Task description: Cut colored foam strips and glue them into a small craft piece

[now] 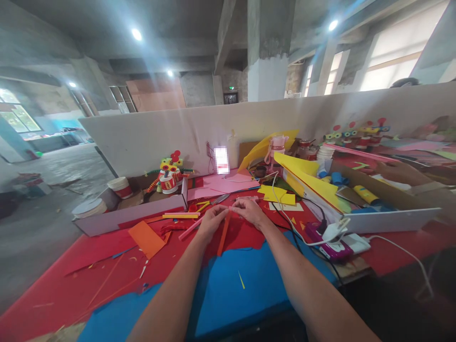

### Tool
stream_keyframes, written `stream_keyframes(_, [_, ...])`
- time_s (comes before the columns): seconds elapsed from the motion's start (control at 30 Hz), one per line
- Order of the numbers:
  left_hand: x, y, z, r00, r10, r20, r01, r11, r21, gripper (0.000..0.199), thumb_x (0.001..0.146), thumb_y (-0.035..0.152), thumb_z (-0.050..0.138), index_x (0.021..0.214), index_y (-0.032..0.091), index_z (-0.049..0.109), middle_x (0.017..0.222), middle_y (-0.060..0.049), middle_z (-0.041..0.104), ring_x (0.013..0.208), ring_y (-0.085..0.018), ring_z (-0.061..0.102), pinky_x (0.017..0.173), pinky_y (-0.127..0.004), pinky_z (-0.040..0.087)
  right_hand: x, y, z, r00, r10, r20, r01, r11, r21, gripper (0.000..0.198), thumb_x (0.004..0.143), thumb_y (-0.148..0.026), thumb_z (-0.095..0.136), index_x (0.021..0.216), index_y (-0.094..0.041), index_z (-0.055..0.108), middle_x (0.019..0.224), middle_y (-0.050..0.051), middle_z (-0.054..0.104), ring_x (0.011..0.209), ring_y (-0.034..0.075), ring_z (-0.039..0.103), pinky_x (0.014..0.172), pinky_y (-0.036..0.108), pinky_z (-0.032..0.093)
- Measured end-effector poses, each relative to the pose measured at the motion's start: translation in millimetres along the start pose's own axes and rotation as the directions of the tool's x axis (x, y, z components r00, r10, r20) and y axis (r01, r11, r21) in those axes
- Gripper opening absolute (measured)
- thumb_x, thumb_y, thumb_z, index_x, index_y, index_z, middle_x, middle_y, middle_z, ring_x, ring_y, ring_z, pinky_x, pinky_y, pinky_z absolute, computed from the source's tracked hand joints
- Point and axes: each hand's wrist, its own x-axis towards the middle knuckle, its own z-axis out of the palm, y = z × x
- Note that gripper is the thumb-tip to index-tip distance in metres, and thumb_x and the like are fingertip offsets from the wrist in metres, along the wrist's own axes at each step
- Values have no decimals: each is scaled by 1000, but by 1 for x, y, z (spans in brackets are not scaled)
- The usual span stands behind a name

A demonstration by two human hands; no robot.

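Observation:
Over the red-covered table, my left hand (213, 222) and my right hand (250, 212) meet fingertip to fingertip. Both are closed in a pinch at the upper end of a narrow orange-red paper strip (223, 237), which slants down toward me. The very tip of the strip is hidden by the fingers. A pink paper strip (190, 229) lies beside my left wrist, and an orange paper piece (147, 239) rests farther left. Scissors (220, 199) lie just beyond my left hand. Blue paper (237, 275) spreads beneath my forearms.
At the left, a shallow box (131, 216) holds a paper-cup robot figure (169, 173). A white box (392, 218) with paper rolls stands right, near a purple power strip (329, 244) and cables. Yellow sheets (278, 194) lie past my right hand. A co-worker's hand (402, 172) is far right.

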Motion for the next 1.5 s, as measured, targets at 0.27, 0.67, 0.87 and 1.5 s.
stream_keyframes(0.27, [2, 4, -3, 987, 159, -38, -144, 955, 260, 16, 71, 33, 68, 73, 17, 68, 60, 0, 59, 59, -13, 51, 57, -23, 38, 5, 11, 3, 997, -47, 63, 53, 994, -97, 24, 74, -42, 66, 71, -18, 63, 65, 1, 61, 61, 14, 54, 57, 26, 40])
stream_keyframes(0.67, [12, 9, -40, 862, 109, -496, -223, 959, -176, 21, 63, 30, 77, 71, 15, 63, 55, 3, 58, 49, -9, 52, 52, -20, 43, -2, -12, -11, 628, -449, -636, 222, 886, -406, 28, 91, -42, 46, 102, -19, 58, 105, 12, 63, 102, 25, 56, 94, 42, 42])
stream_keyframes(0.87, [15, 10, -34, 868, -74, -491, -256, 781, -570, 22, 63, 20, 80, 71, 16, 59, 61, 2, 63, 53, -8, 60, 57, -21, 51, 10, 17, 9, 906, 14, -424, 45, 991, 127, 24, 79, -44, 55, 83, -21, 60, 77, 3, 65, 72, 20, 62, 67, 33, 51])
stream_keyframes(1.5, [1, -6, 17, 961, -113, -251, -44, 836, -547, 35, 50, 29, 88, 79, 15, 72, 65, 2, 64, 51, -5, 50, 50, -18, 39, 0, -5, 48, 904, 101, -415, 107, 887, 449, 25, 65, -43, 70, 77, -21, 67, 78, 2, 70, 76, 20, 66, 76, 34, 54])
